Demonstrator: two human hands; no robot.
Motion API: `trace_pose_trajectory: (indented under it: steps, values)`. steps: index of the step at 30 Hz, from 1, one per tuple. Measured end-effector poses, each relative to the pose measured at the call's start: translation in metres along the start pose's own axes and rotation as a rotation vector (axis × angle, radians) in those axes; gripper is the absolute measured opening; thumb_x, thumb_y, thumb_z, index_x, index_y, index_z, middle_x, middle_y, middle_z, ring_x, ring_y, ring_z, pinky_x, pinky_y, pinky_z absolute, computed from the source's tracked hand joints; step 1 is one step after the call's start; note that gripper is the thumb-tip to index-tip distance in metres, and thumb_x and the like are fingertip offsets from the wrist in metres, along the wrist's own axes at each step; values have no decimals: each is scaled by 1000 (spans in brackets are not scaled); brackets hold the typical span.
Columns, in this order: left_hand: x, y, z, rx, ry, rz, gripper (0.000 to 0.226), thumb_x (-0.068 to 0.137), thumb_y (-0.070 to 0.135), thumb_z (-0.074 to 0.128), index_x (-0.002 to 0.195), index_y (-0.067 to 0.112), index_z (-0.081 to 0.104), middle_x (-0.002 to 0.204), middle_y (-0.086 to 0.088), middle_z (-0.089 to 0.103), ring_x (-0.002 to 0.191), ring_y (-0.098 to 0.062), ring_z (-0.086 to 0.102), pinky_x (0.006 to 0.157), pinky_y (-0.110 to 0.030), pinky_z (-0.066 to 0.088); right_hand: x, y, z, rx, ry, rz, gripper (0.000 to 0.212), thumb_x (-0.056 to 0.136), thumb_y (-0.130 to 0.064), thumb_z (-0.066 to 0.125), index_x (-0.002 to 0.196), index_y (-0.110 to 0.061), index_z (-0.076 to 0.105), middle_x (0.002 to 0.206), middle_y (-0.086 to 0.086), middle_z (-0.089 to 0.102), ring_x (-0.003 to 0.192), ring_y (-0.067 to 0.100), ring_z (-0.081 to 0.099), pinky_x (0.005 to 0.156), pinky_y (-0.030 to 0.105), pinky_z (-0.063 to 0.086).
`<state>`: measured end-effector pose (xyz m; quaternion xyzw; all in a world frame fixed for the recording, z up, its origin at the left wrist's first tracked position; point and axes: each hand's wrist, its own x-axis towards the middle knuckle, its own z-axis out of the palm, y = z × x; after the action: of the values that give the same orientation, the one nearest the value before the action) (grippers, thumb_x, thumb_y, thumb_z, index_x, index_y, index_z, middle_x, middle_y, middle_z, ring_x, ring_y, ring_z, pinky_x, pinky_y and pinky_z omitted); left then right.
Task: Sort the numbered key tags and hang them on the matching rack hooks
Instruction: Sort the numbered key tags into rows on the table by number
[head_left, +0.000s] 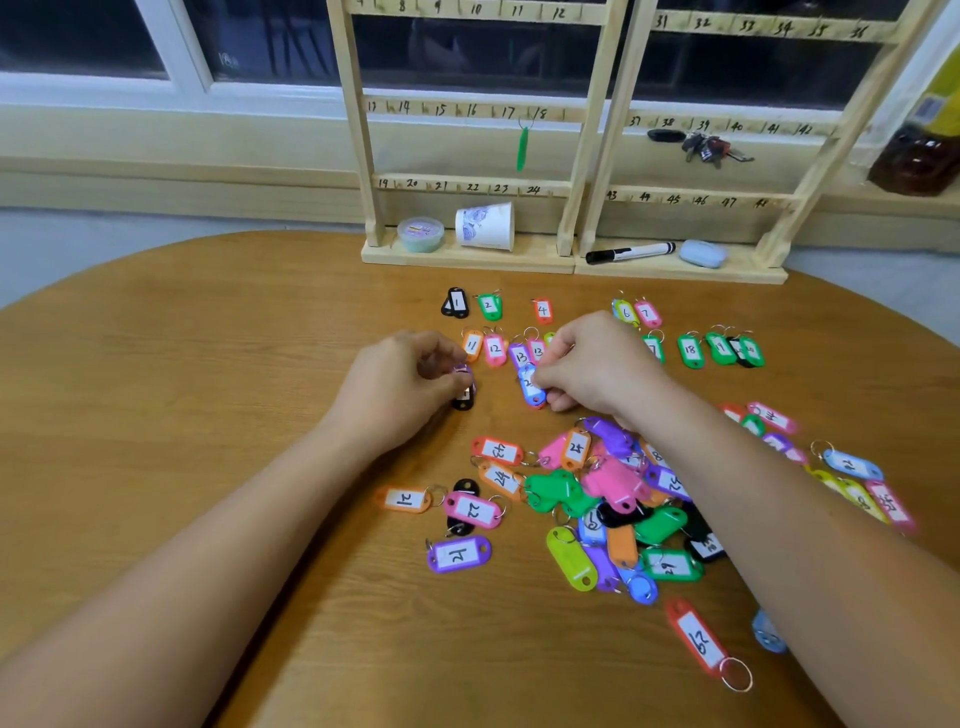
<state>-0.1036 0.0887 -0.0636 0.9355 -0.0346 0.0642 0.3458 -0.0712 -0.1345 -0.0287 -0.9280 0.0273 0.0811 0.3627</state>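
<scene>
Early days: one green tag (522, 148) on the rack (357, 156), big pile (613, 493) unsorted on the table (208, 364), left hand (400, 387) pinching a purple tag (461, 371), right hand (597, 369) pinching a blue tag (532, 388).

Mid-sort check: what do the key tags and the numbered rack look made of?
Key tags: likely moulded plastic, glossy, in bright solid colours, with white paper-like labels. Rack: pale bare wood, apparently unvarnished; matte, faint grain, numbers handwritten straight on the bars.

The left grip (400, 387) covers most of a purple tag (461, 371) and a black tag (464, 403), numbers unreadable. The right grip (597, 364) hides part of a blue tag (531, 388). Frame edges cut the rack (587, 156) and bottle (919, 150).
</scene>
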Motion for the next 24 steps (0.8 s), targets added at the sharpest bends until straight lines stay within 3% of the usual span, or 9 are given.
trace_pose_trajectory:
  steps: [3, 11, 15, 18, 22, 24]
  values:
    - [3, 0, 0, 52, -19, 17, 21, 90, 42, 81, 111, 39, 78, 96, 13, 63, 88, -2, 60, 69, -17, 42, -1, -1, 1, -43, 1, 1, 4, 90, -10, 76, 91, -7, 74, 65, 6, 76, 59, 14, 77, 73, 37, 67]
    - [7, -1, -4, 37, -100, -25, 12, 90, 37, 84, 99, 34, 78, 86, 14, 74, 88, 2, 63, 65, -10, 38, -4, -1, 2, -119, -27, -28, 2, 90, -10, 75, 88, -9, 74, 61, 4, 75, 55, 13, 75, 71, 35, 67]
    - [-5, -2, -5, 17, -129, -29, 10, 89, 38, 85, 93, 34, 77, 83, 14, 74, 86, 4, 63, 65, -11, 38, -7, -1, 2, -101, -24, -32, 6, 92, -10, 73, 87, -6, 74, 63, 7, 75, 55, 17, 75, 62, 31, 65]
    - [-18, -2, -5, 21, -161, -14, 10, 88, 40, 85, 92, 36, 77, 81, 16, 74, 85, 8, 61, 65, -9, 38, -11, 2, -2, -56, -1, -46, 13, 95, -14, 70, 86, -5, 73, 68, 9, 76, 56, 22, 75, 60, 35, 66]
    - [-32, -1, -7, 32, -186, -6, 9, 88, 41, 84, 91, 38, 77, 82, 18, 74, 83, 8, 62, 64, -11, 38, -22, 8, -5, -79, 71, -136, 13, 93, -19, 69, 81, -15, 73, 67, 0, 74, 57, 21, 73, 64, 40, 65]
    - [-35, -1, -9, 30, -182, -1, 10, 88, 41, 85, 92, 38, 77, 82, 20, 74, 83, 8, 62, 64, -10, 38, -30, 9, -2, -85, 92, -186, 13, 89, -18, 70, 77, -20, 73, 64, -7, 68, 58, 13, 66, 60, 32, 57]
